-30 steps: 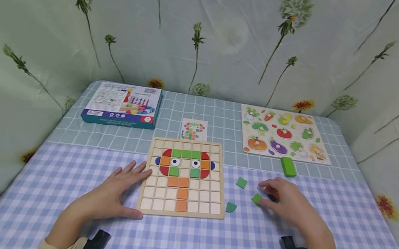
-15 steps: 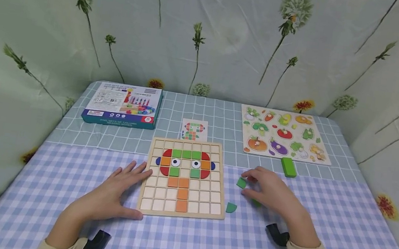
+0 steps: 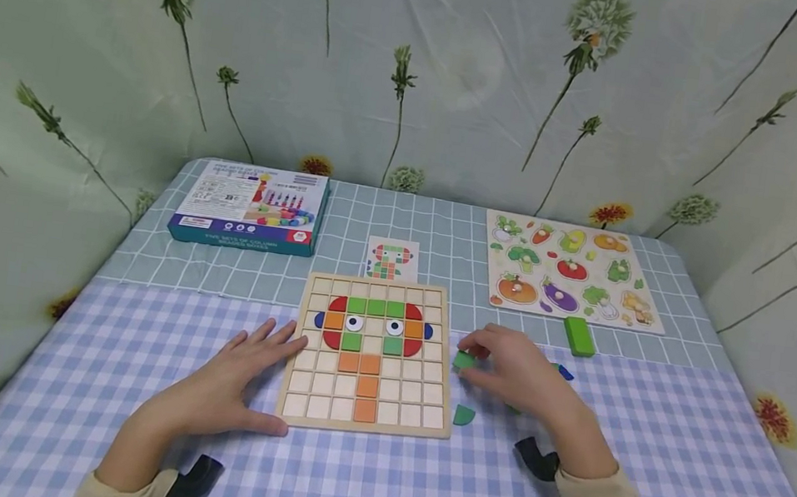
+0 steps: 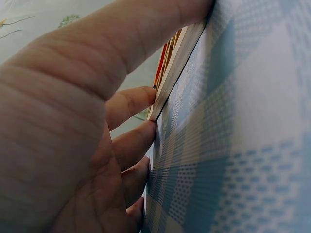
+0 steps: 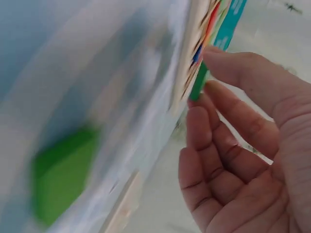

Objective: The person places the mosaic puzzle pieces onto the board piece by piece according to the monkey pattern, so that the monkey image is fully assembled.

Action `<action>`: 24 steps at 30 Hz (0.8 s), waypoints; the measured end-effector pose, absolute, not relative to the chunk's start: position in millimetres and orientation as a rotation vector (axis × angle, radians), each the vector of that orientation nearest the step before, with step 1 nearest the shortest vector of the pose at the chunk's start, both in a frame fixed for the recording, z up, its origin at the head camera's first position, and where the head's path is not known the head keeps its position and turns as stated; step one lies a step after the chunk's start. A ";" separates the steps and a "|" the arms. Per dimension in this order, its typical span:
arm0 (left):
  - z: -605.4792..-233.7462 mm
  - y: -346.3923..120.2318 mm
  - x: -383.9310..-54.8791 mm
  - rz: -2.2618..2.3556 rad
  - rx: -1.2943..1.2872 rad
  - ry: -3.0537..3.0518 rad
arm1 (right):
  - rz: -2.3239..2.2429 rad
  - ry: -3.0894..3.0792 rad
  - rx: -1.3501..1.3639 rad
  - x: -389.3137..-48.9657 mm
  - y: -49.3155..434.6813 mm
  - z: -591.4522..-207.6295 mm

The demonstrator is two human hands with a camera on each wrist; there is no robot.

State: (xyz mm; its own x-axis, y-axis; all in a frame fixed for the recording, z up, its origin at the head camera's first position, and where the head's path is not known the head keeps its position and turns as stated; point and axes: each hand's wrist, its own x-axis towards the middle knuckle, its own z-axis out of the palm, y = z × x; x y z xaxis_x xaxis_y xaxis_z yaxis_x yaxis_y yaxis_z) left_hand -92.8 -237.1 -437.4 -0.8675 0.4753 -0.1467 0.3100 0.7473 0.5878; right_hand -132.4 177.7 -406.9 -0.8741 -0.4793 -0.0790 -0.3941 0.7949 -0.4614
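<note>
Right wrist: thin green tile [image 5: 198,83] between fingers [image 5: 243,112]

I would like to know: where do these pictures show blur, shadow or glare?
Right wrist view: the green piece at lower left and the checkered tablecloth are smeared, the right hand clearer; left wrist view: the left hand is shaded, but its outline is clear; head view: mostly sharp, with a pale patch on the dandelion-print backdrop, perhaps glare.

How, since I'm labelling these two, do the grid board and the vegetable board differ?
The grid board is divided into square cells; the vegetable board shows vegetable pictures. The left hand touches the grid board, while no hand touches the vegetable board. Both lie flat.
</note>
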 end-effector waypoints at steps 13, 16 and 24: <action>-438.9 -236.8 -94.5 0.810 0.614 2.657 | -0.722 2.595 -1.073 -133.9 96.6 -402.5; -440.3 -237.4 -94.3 0.804 0.605 2.653 | -0.724 2.556 -1.111 -135.7 84.4 -404.5; -442.9 -239.0 -93.9 0.807 0.606 2.650 | -0.671 2.500 -1.141 -136.6 60.8 -410.8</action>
State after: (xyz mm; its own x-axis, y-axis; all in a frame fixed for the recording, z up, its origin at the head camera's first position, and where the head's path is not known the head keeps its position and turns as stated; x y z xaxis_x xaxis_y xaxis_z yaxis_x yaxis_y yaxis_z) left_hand -93.9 -239.0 -442.9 -0.8646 0.4755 -0.1625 0.3042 0.7526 0.5839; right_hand -136.6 60.8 -410.8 -0.6342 -0.7685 -0.0851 -0.6226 0.5728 -0.5332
